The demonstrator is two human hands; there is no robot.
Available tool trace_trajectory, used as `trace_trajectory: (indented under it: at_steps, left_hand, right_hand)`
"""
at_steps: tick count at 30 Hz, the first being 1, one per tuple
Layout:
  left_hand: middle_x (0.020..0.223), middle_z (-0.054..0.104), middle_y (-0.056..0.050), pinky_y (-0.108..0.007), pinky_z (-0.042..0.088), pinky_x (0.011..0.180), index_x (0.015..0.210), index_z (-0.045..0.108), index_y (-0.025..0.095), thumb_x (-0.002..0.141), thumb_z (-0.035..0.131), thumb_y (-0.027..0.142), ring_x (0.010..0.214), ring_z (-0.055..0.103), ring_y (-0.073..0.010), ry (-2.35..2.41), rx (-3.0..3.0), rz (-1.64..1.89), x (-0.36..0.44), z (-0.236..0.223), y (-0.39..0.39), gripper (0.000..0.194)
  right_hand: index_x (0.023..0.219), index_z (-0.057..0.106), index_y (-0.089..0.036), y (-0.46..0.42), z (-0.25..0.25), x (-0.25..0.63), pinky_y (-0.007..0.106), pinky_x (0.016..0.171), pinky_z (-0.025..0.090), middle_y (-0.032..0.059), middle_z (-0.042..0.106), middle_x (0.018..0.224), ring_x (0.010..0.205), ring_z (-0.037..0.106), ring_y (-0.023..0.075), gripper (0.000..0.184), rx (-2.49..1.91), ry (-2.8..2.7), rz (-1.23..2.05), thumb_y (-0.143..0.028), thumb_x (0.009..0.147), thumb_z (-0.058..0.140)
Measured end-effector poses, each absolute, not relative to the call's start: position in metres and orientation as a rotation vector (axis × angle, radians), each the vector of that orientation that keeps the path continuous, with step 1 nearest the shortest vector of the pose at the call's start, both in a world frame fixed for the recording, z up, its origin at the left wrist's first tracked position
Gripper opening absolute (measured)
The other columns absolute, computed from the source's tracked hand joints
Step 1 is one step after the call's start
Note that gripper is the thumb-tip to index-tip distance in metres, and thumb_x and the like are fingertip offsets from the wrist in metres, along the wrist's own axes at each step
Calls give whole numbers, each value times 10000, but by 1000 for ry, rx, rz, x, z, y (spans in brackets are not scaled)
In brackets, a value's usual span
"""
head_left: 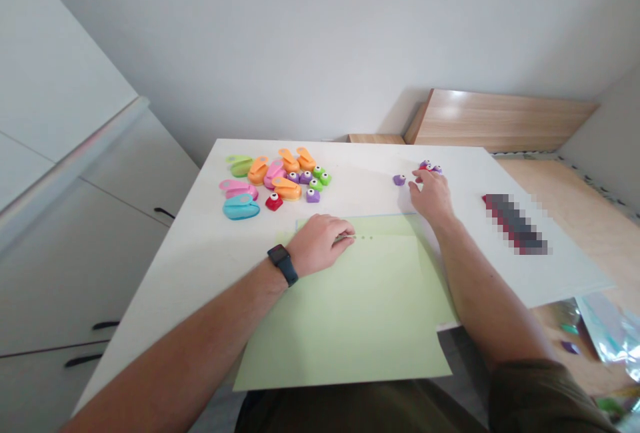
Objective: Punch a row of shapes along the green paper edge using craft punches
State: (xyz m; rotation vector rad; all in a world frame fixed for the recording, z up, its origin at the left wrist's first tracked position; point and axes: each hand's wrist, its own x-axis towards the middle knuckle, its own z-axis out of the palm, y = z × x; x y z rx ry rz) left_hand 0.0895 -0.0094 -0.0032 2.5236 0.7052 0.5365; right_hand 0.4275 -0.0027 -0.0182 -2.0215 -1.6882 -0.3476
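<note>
Paper (350, 319), pale green, overhangs the near edge of the white table (200, 249); the left hand (317, 246) pinches its far part between thumb and fingers, beside small holes (371, 238); the right hand (434, 196), thumb and forefinger parted, is at purple and red craft punches (437, 169); whether it touches one, I cannot tell.
</note>
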Motion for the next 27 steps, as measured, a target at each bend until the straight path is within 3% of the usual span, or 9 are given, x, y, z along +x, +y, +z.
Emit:
trace_trajectory:
  at_steps: [5, 15, 18, 22, 27]
  left_hand:
    - [929, 743, -29, -341, 459, 822, 968, 693, 208, 917, 597, 288, 873, 654, -194, 718, 2528, 539, 90, -3, -10, 135]
    - [910, 740, -35, -345, 465, 819, 971, 696, 213, 921, 591, 298, 865, 655, -199, 716, 2534, 542, 89, -2, -10, 144]
    - [904, 738, -35, -339, 468, 824, 975, 699, 214, 918, 597, 293, 866, 656, -196, 714, 2531, 546, 89, -3, -10, 141]
    - [915, 739, -37, -339, 470, 825, 976, 698, 210, 912, 606, 291, 873, 658, -196, 712, 2530, 549, 89, -4, -9, 138]
    - [930, 741, -30, -342, 465, 838, 977, 694, 208, 918, 599, 285, 882, 656, -194, 707, 2519, 548, 89, -3, -9, 136]
  right_hand:
    - [1133, 733, -250, -6, -19, 412, 517, 985, 376, 117, 618, 1212, 1101, 498, 324, 310, -1965, -1928, -364, -319, 897, 544]
    - [1263, 634, -249, -15, -12, 421, 657, 951, 346, 169, 442, 1458, 1248, 355, 440, 468, -2266, -1709, -329, -497, 871, 570]
    - [1221, 655, -243, -13, -9, 426, 622, 972, 349, 165, 492, 1411, 1236, 401, 406, 401, -2226, -1647, -340, -432, 882, 557]
    - [1129, 689, -165, -10, 0, 432, 510, 970, 404, 175, 646, 1174, 1099, 548, 313, 342, -2097, -1548, -315, -268, 913, 445]
    - [1131, 688, -170, -20, 18, 406, 354, 825, 494, 94, 718, 1033, 864, 643, 204, 320, -1830, -1685, 0, -316, 899, 522]
